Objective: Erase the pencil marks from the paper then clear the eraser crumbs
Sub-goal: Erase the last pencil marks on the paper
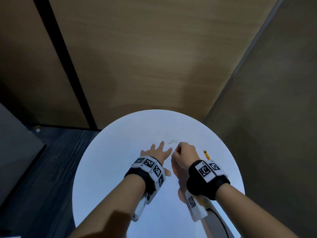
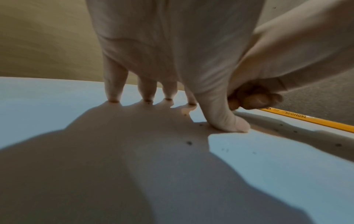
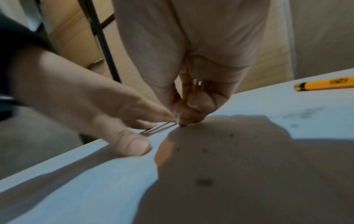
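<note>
We see the left hand (image 1: pixel 158 152) spread flat, its straight fingertips (image 2: pixel 114 99) pressing the white paper (image 2: pixel 268 166) on the round desk (image 1: pixel 106 152). The right hand (image 1: pixel 186 154) has its grip curled tight just beside it, fingers bunched down on the paper, though we cannot tell what they pinch. Faint pencil marks (image 1: pixel 172 142) lie just ahead, dark crumbs (image 3: pixel 205 150) dot the paper, and a yellow pencil (image 1: pixel 206 155) rests to the right.

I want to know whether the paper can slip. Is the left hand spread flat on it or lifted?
Spread: the left hand has straight, splayed fingers, fingertips and thumb touching the white sheet. Its palm is raised.
</note>
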`<action>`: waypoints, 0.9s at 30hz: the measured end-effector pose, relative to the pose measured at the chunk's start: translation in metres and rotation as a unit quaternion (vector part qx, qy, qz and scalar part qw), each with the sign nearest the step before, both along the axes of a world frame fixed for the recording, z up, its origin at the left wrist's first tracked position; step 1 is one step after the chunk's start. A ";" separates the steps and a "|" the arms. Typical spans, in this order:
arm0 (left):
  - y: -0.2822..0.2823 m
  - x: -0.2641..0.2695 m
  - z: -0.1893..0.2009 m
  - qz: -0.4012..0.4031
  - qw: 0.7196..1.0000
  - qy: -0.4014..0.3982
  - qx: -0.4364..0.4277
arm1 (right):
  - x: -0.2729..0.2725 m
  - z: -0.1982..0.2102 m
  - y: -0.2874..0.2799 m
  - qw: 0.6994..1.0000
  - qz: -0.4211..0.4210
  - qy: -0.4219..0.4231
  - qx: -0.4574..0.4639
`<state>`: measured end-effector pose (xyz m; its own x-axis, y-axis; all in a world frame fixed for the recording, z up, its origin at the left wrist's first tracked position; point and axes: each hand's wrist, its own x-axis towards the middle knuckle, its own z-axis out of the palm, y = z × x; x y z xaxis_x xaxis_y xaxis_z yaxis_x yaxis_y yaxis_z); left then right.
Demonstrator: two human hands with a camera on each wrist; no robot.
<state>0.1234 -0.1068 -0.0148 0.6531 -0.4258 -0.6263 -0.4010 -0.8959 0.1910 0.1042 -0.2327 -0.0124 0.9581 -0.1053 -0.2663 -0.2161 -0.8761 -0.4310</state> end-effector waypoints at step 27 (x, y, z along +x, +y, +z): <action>-0.006 -0.001 -0.010 0.021 0.999 -0.026 -0.007 | -0.003 0.004 -0.006 0.997 0.061 0.031 0.033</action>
<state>0.1224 -0.1126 -0.0246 0.7014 -0.4059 -0.5859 -0.3735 -0.9094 0.1829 0.1010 -0.2387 -0.0079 0.9442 0.0304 -0.3278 -0.1377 -0.8680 -0.4770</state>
